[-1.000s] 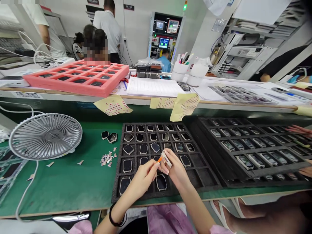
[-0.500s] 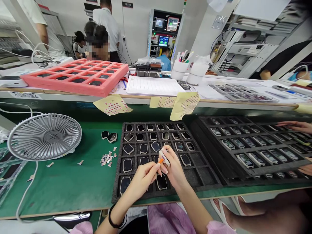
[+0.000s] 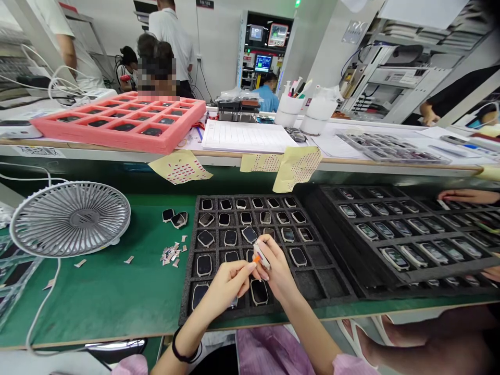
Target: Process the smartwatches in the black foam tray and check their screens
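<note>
Above a black foam tray (image 3: 312,291) my right hand (image 3: 278,265) grips a smartwatch (image 3: 262,254), its pale side tilted toward my left hand. My left hand (image 3: 230,281) is closed in a pinch on a small orange piece (image 3: 257,259) that touches the side of the watch; its exact kind is hard to make out. Several more smartwatches (image 3: 203,265) lie screen up in the tray's compartments beneath and around both hands. Part of the tray's lower rows is hidden by my hands and forearms.
A small pile of pale tabs (image 3: 171,254) and two watches (image 3: 179,220) lie left of the tray. Beyond them stands a grey fan (image 3: 78,219). At right are stacked watch trays (image 3: 375,245) and a co-worker's hand (image 3: 464,196). A pink foam tray (image 3: 167,143) sits on the shelf above.
Both my hands stay almost in place, with the watch turned slightly between them. At right, the co-worker's hand now holds a small pale item above the trays.
</note>
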Demonstrator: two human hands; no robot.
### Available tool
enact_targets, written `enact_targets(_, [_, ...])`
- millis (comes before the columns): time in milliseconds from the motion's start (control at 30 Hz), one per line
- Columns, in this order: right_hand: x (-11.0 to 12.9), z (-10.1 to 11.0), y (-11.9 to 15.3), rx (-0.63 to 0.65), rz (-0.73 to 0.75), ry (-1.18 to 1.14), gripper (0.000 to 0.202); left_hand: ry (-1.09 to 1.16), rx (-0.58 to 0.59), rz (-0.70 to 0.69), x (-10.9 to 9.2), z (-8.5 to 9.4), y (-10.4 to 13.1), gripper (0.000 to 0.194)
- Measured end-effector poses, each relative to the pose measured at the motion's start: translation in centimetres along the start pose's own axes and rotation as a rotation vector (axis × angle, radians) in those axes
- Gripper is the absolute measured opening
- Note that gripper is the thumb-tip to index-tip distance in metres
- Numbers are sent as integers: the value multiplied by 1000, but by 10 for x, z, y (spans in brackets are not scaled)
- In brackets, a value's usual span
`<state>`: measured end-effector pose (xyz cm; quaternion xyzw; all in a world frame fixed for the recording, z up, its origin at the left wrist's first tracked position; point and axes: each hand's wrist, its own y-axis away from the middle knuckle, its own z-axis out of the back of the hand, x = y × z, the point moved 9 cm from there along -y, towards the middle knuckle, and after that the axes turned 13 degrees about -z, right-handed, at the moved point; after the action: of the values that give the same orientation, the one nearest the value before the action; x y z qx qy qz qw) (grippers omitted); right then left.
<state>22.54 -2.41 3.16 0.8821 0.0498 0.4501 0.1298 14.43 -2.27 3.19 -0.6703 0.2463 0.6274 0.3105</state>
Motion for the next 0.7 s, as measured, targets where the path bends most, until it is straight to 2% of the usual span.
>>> enact_targets(167, [-21,-17,-1,202,-232,-197,29,86,5,-17,-1,-4,2,45])
enact_targets(267, [-28,-21,1,240,-295,-290,30,79,11,-39,-2,-5,5,47])
enact_targets(367, [-33,-16,1,196,-302,-330,32,69,6,-33,2,-4,9,49])
enact_targets(500, [-40,-3,1,34,-250,-293,31,21,-86,-15,9,8,14,52])
enact_targets(600, [-44,0,4,-89,-148,-167,29,-60,-156,-8,9,15,14,50])
enact_targets(700, [-45,-2,8,-147,-54,22,27,-151,-163,-16,5,15,16,45])
